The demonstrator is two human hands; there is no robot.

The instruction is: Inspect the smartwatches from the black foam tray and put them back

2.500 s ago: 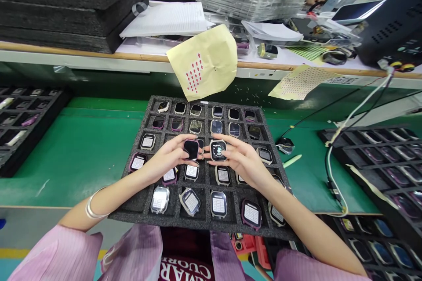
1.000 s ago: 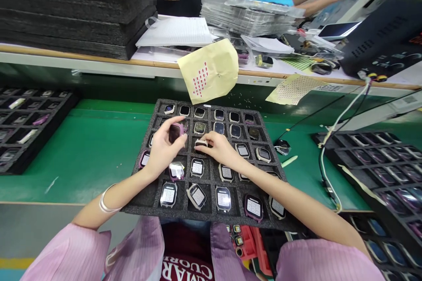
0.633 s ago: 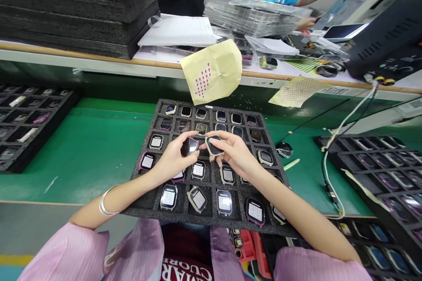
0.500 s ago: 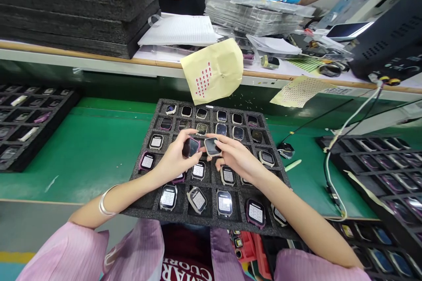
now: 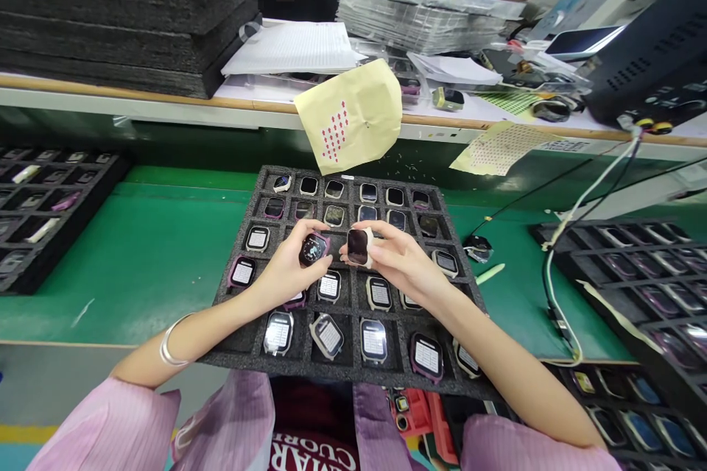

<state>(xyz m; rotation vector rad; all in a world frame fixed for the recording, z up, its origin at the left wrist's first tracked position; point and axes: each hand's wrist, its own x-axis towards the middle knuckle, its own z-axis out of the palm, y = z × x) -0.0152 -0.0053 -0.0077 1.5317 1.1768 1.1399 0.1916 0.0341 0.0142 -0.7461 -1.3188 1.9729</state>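
Note:
My left hand (image 5: 295, 256) grips a purple-framed smartwatch body (image 5: 314, 249) whose round dial face is lit. Between the fingers of my right hand (image 5: 395, 254) is a silver smartwatch body (image 5: 359, 246), its screen dark. Both are held close together above the middle of a black foam tray (image 5: 353, 375). Strapless watch bodies fill many of the tray's pockets. Those in the lower rows, such as the silver watch (image 5: 374, 339) and the purple watch (image 5: 426, 355), show white screens with dark markings. Farther back, the watches have mostly dark screens.
More foam trays of watches lie at the left (image 5: 60, 235) and right (image 5: 635, 265). A yellow sheet (image 5: 353, 118) hangs off the shelf edge. A white cable (image 5: 579, 199) runs down at the right, near a pale green stick (image 5: 490, 274). Two people are behind the shelf.
The purple watch's screen has gone from dark to a lit dial. My right hand has turned the silver watch more upright and shifted its grip to the watch's right side.

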